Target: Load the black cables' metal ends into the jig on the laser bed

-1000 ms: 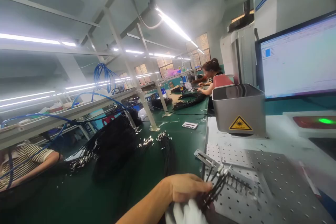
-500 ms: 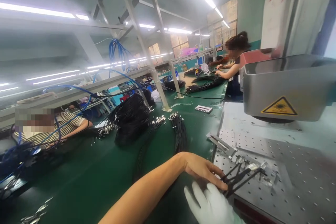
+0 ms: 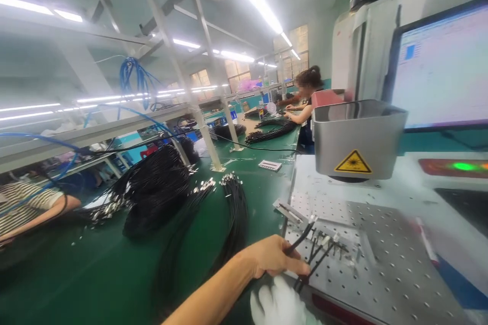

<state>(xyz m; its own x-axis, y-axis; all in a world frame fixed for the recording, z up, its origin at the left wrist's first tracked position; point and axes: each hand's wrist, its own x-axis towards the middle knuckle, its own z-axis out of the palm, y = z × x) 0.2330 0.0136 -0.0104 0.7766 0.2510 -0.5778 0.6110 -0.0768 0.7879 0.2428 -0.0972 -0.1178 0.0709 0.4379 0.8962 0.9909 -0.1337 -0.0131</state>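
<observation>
Left hand [image 3: 272, 259], bare, forearm coming in from bottom centre of the frame, fingers pinched shut on a black cable [image 3: 301, 237] at the left edge of the perforated plate [image 3: 385, 259]. Right hand [image 3: 280, 307], white glove, bottom edge of frame just below the left, fingers spread; grip hidden, cannot tell. More cable ends [image 3: 324, 246] lie on the plate right of the hands. Versus half a second ago: left fingers were stretched flat, now curled. Cable bundles [image 3: 160, 188] on green bench [image 3: 125, 269], centre left. Grey laser hood [image 3: 356, 137] upper right.
</observation>
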